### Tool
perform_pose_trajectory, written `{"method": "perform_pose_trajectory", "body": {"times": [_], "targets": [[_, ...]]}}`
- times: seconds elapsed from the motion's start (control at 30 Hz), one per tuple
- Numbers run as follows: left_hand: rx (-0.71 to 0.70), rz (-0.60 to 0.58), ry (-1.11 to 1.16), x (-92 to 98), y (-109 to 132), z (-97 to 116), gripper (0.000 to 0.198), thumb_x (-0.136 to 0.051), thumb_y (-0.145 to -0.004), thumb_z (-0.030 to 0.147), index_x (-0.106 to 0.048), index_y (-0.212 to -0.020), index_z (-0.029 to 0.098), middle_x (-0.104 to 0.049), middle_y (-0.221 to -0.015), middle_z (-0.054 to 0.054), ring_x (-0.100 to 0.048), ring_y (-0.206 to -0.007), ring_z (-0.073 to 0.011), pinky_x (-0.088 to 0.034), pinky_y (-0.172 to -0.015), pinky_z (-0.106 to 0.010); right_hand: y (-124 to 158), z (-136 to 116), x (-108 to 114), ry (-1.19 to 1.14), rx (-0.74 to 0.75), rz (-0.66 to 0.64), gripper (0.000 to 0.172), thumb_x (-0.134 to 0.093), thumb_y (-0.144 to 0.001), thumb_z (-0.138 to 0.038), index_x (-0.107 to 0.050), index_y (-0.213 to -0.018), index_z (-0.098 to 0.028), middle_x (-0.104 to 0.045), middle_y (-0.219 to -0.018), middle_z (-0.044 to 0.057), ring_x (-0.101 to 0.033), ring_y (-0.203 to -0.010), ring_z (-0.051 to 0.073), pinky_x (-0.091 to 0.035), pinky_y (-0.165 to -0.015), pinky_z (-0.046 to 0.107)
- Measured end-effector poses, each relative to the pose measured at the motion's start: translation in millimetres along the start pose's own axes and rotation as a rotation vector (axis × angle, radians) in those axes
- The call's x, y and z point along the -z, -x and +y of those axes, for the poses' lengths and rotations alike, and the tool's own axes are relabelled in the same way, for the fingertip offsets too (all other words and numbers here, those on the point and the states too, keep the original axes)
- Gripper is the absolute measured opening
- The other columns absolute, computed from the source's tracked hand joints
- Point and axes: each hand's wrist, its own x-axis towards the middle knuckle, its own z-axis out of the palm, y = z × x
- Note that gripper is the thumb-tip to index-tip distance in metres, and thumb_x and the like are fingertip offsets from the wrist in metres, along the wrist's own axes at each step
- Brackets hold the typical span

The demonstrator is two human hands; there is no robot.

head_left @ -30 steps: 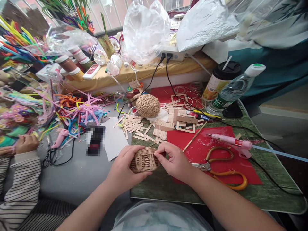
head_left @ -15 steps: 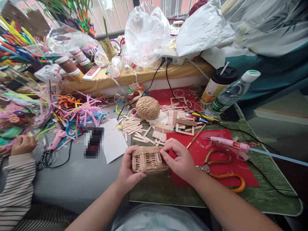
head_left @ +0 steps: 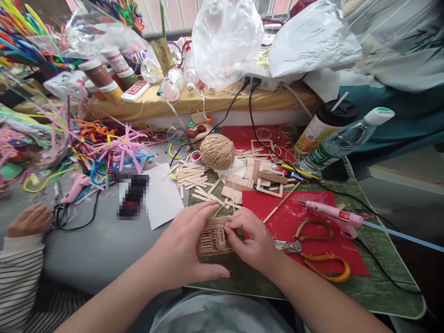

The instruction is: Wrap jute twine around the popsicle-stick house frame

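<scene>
Where two hands (head_left: 178,247) (head_left: 255,240) work, one twine piece (head_left: 211,238) shows.

A green, wood-grained worktop (head_left: 374,296) carries a red sheet (head_left: 284,223), scattered wooden sticks (head_left: 193,178), a lidded cup (head_left: 315,129) and a clear bottle (head_left: 324,155). To its left, a gray worktop (head_left: 86,254) bears white paper (head_left: 164,199), a pink glue gun (head_left: 75,188) and tangled pink strips (head_left: 127,142). Behind both, a ledge covered in yellow-brown cloth (head_left: 156,110) supports capped jars (head_left: 99,76), a white-and-red device (head_left: 136,91) and a power strip (head_left: 266,83).
</scene>
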Motion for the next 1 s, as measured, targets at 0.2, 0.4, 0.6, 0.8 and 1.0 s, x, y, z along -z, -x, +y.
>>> {"method": "perform_pose_trajectory", "body": {"times": [0.2,0.4,0.6,0.8,1.0], "targets": [[-0.022,-0.017,-0.090,-12.7,-23,13,0.074,-0.094,-0.072,0.045,-0.060,-0.133,0.024,-0.070,-0.133,-0.014,-0.068,-0.121,-0.0358,-0.057,-0.104,-0.052,9,5,4,0.092,0.076,-0.024,0.016,-0.066,-0.096,-0.011,-0.064,-0.101,-0.026,-0.067,-0.089,0.005,-0.064,-0.082,0.021,-0.056,-0.073,0.039],[0.012,-0.047,-0.117,-11.0,-17,7,0.078,-0.098,-0.065,0.046,-0.060,-0.129,0.025,-0.071,-0.127,-0.012,-0.069,-0.114,-0.0357,-0.059,-0.096,-0.051,7,7,13,0.052,0.068,-0.055,0.016,-0.066,-0.095,-0.011,-0.066,-0.100,-0.026,-0.068,-0.087,0.006,-0.065,-0.081,0.022,-0.056,-0.072,0.038],[0.040,-0.043,-0.112,-7.1,-8,1,0.071,-0.092,-0.067,0.033,-0.059,-0.129,0.025,-0.072,-0.123,-0.010,-0.070,-0.111,-0.0341,-0.059,-0.094,-0.047,6,10,13,0.063,0.046,-0.071,0.013,-0.066,-0.094,-0.013,-0.065,-0.092,-0.026,-0.067,-0.085,0.005,-0.064,-0.080,0.021,-0.055,-0.072,0.037],[0.001,0.075,-0.019,-10.6,5,-18,0.068,-0.087,-0.073,0.033,-0.056,-0.133,0.027,-0.072,-0.125,-0.009,-0.070,-0.112,-0.0297,-0.059,-0.095,-0.043,3,9,10,-0.016,0.010,-0.065,0.014,-0.066,-0.096,-0.014,-0.064,-0.088,-0.025,-0.067,-0.081,0.003,-0.064,-0.076,0.020,-0.054,-0.072,0.036],[-0.056,0.141,0.096,-14.2,10,-21,0.070,-0.088,-0.073,0.036,-0.056,-0.135,0.028,-0.072,-0.122,-0.009,-0.071,-0.110,-0.0292,-0.059,-0.095,-0.042,4,3,11,-0.169,-0.060,-0.027,0.012,-0.065,-0.098,-0.019,-0.065,-0.087,-0.025,-0.067,-0.080,0.003,-0.065,-0.074,0.019,-0.055,-0.068,0.033]]}}
